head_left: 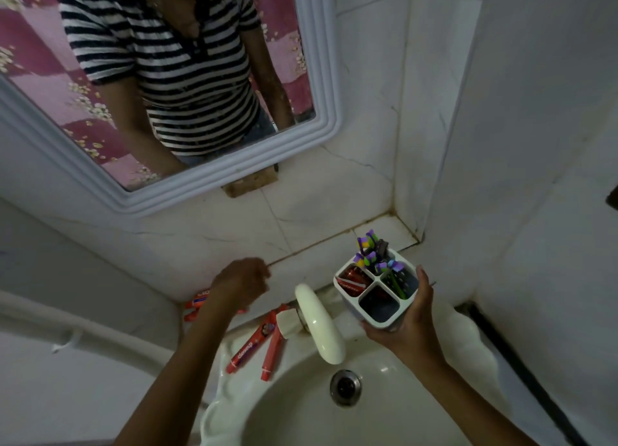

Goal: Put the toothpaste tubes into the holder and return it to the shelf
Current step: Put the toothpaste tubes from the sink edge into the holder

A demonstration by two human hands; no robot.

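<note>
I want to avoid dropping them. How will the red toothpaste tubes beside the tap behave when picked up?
The toothpaste tubes look soft and flattish, so they will probably bend and not roll. They lie on the sloping sink rim, so a push could slide them toward the basin.

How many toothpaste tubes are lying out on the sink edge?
4 show: two side by side left of the tap, two partly behind the left hand by the wall. More red tubes sit in the holder.

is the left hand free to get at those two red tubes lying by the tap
Probably yes. The left hand looks empty and hovers just above the sink ledge, with the two toothpaste tubes lying uncovered close below it; only the tap stands beside them.
</note>
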